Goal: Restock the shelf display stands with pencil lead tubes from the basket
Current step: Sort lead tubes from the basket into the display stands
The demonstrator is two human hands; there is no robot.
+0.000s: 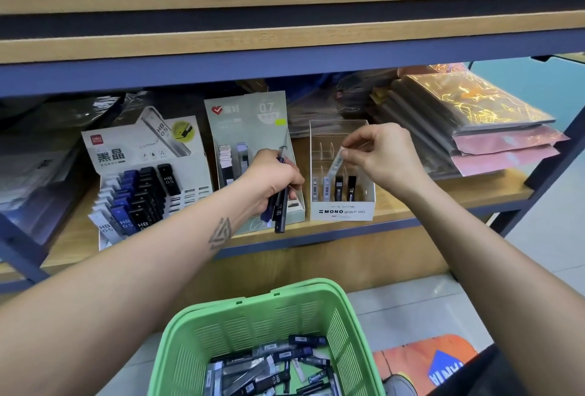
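Fingers (348,150) pinching pale barcoded lead tube (335,165), tilted over clear stand (342,202)

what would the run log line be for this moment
right hand: pinches pale lead tube over clear MONO stand | left hand: grips dark tubes | green basket: tubes remain

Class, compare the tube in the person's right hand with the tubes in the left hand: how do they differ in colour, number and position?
The right hand pinches one pale tube, tilted over the clear stand. The left hand grips several dark tubes as a bundle, hanging in front of the green stand. Both hands hold lead tubes above the shelf.
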